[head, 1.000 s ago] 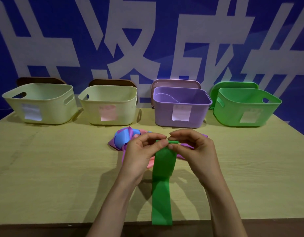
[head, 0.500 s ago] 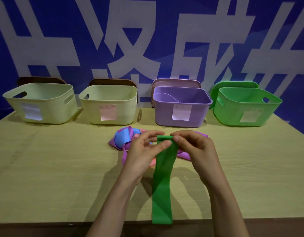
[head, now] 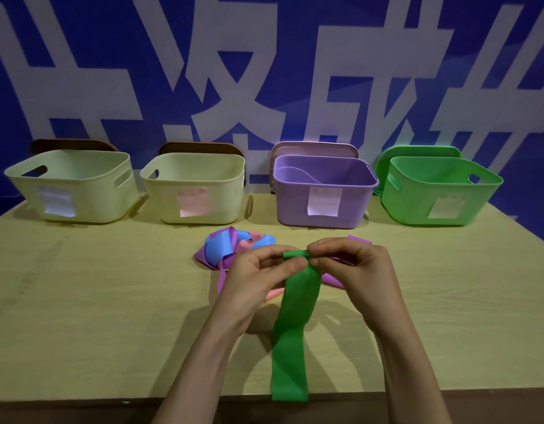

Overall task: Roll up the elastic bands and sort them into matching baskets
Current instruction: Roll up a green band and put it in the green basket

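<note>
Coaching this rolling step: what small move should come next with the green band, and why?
Probably roll the green band another turn down its length: left hand and right hand pinch only a thin roll; most lies unrolled.

green band point(head: 292, 332), pile point(head: 221, 247) mixing purple, blue, pink, cream baskets point(head: 93, 194) point(head: 221, 194), purple basket point(head: 290, 203), green basket point(head: 411, 203), wall point(head: 295, 26) showing white on blue

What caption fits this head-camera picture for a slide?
Left hand and right hand pinch the rolled top end of a green elastic band over a wooden table, green basket at far right.
</note>
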`<state>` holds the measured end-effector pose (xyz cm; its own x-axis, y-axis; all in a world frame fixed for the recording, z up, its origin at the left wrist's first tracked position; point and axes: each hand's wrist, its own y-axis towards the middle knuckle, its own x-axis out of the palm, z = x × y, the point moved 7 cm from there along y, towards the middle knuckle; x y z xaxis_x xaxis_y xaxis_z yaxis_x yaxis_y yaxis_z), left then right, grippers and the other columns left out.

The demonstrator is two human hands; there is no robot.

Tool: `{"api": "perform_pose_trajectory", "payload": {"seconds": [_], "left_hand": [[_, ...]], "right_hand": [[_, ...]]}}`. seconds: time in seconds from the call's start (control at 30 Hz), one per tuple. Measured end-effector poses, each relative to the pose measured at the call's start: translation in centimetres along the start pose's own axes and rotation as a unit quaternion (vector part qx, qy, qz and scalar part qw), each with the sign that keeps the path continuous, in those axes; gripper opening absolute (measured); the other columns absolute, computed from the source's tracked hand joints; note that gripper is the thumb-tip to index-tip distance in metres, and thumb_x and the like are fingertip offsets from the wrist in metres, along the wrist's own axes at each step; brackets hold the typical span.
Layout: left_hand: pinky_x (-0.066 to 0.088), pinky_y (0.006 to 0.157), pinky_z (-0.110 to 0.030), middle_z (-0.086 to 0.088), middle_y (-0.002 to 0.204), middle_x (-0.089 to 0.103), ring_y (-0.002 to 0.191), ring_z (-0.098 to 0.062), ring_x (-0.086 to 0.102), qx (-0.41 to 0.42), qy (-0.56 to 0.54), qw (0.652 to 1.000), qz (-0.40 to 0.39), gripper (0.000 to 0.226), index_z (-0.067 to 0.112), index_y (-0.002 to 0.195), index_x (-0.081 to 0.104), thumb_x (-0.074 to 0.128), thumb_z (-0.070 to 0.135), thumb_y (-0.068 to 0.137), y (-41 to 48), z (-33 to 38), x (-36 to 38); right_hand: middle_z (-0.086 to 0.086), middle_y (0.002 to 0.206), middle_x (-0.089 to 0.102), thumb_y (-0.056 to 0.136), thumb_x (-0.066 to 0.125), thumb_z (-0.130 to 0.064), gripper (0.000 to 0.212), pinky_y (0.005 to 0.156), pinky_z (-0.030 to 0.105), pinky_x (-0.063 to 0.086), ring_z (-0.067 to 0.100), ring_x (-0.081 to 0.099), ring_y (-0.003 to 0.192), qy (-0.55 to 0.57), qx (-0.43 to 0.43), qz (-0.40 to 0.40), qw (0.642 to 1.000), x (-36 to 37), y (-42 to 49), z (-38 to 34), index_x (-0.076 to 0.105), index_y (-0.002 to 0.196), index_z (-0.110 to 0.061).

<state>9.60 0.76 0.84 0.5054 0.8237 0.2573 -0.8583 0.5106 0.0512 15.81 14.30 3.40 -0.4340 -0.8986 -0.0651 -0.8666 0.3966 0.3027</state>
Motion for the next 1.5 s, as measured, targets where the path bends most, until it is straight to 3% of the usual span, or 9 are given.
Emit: {"api": "perform_pose_trajectory", "payload": {"seconds": [0.1, 0.23, 0.37, 0.73, 0.93, 1.07, 1.2, 1.33, 1.5], "left_hand": [[0.052, 0.059, -0.018, -0.002, 0.074, 0.073, 0.07, -0.01, 0.069, 0.013, -0.009, 0.999, 0.031, 0.007, 0.007, 0.084, 0.07, 0.069, 0.005, 0.078, 0.1, 0.1, -0.2], [0.051, 0.061, -0.015, 0.001, 0.072, 0.072, 0.071, -0.007, 0.068, 0.048, 0.022, 0.998, 0.04, 0.015, 0.009, 0.084, 0.071, 0.068, -0.004, 0.078, 0.0, 0.4, -0.3], [0.052, 0.066, -0.016, -0.001, 0.078, 0.073, 0.077, -0.011, 0.07, 0.058, 0.033, 0.997, 0.032, 0.017, 0.007, 0.087, 0.072, 0.07, -0.006, 0.075, 0.0, 0.5, -0.5], [0.054, 0.063, -0.02, -0.004, 0.081, 0.075, 0.075, -0.013, 0.07, -0.013, 0.026, 1.0, 0.007, 0.015, 0.005, 0.095, 0.069, 0.068, 0.002, 0.08, -0.2, -0.6, -0.2], [0.056, 0.075, -0.025, -0.004, 0.085, 0.074, 0.081, -0.014, 0.07, -0.021, 0.025, 0.999, -0.009, 0.015, 0.008, 0.092, 0.07, 0.069, 0.004, 0.077, -0.2, -0.4, -0.6], [0.053, 0.069, -0.019, -0.003, 0.083, 0.072, 0.08, -0.012, 0.068, 0.007, 0.025, 1.0, -0.011, 0.022, 0.007, 0.092, 0.068, 0.074, 0.008, 0.07, -0.3, 0.2, -0.4], [0.053, 0.063, -0.02, -0.004, 0.079, 0.072, 0.075, -0.014, 0.069, 0.02, 0.0, 0.999, 0.028, 0.009, 0.009, 0.085, 0.071, 0.069, 0.005, 0.078, -0.1, 0.2, -0.7], [0.053, 0.065, -0.018, -0.001, 0.076, 0.072, 0.076, -0.011, 0.069, 0.051, 0.02, 0.998, 0.04, 0.013, 0.01, 0.083, 0.07, 0.068, -0.002, 0.078, -0.1, 0.4, -0.8], [0.054, 0.073, -0.022, 0.0, 0.077, 0.072, 0.081, -0.015, 0.069, 0.068, 0.072, 0.994, 0.052, 0.013, 0.014, 0.084, 0.071, 0.071, 0.003, 0.078, 0.0, 0.0, -0.8]], "right_hand": [[-0.001, 0.085, 0.075, 0.073, 0.07, 0.013, 0.028, 0.081, 0.039, 0.057, 0.013, 0.07, 0.084, 0.01, -0.002, -0.015, 1.0, 0.3, 0.0, 0.1, 0.074, 0.081, -0.014], [0.001, 0.1, 0.072, 0.081, 0.07, -0.003, 0.031, 0.085, 0.033, 0.057, 0.012, 0.069, 0.094, -0.006, 0.016, -0.059, 0.998, 0.7, -0.2, 0.7, 0.068, 0.107, -0.018], [0.001, 0.089, 0.074, 0.087, 0.064, -0.017, 0.011, 0.085, 0.04, 0.057, 0.016, 0.07, 0.089, -0.044, 0.024, -0.073, 0.996, 1.0, -0.2, 1.0, 0.073, 0.093, -0.019], [0.005, 0.085, 0.074, 0.081, 0.069, -0.009, 0.012, 0.079, 0.063, 0.051, 0.034, 0.066, 0.093, 0.007, 0.021, -0.012, 1.0, 0.3, -0.2, 0.6, 0.075, 0.085, -0.018], [0.0, 0.083, 0.075, 0.072, 0.074, 0.005, 0.024, 0.084, 0.047, 0.056, 0.019, 0.071, 0.085, -0.003, 0.008, -0.031, 0.999, 0.5, -0.2, 0.2, 0.074, 0.08, -0.017], [-0.002, 0.083, 0.074, 0.071, 0.072, 0.013, 0.029, 0.082, 0.037, 0.057, 0.014, 0.071, 0.085, 0.002, -0.007, -0.033, 0.999, 0.4, 0.0, 0.3, 0.073, 0.076, -0.016], [0.0, 0.093, 0.073, 0.072, 0.074, 0.004, 0.025, 0.078, 0.031, 0.056, 0.014, 0.07, 0.089, 0.021, -0.016, -0.052, 0.998, 0.8, 0.0, 0.4, 0.072, 0.088, -0.015], [0.002, 0.095, 0.073, 0.075, 0.067, -0.035, 0.031, 0.087, 0.041, 0.056, 0.019, 0.069, 0.093, -0.012, 0.023, -0.078, 0.997, 1.2, -0.1, 1.1, 0.071, 0.099, -0.016], [0.001, 0.079, 0.074, 0.083, 0.067, -0.023, 0.01, 0.082, 0.051, 0.055, 0.025, 0.07, 0.084, -0.044, 0.012, -0.058, 0.997, 1.3, 0.0, 1.3, 0.075, 0.078, -0.023]]}}
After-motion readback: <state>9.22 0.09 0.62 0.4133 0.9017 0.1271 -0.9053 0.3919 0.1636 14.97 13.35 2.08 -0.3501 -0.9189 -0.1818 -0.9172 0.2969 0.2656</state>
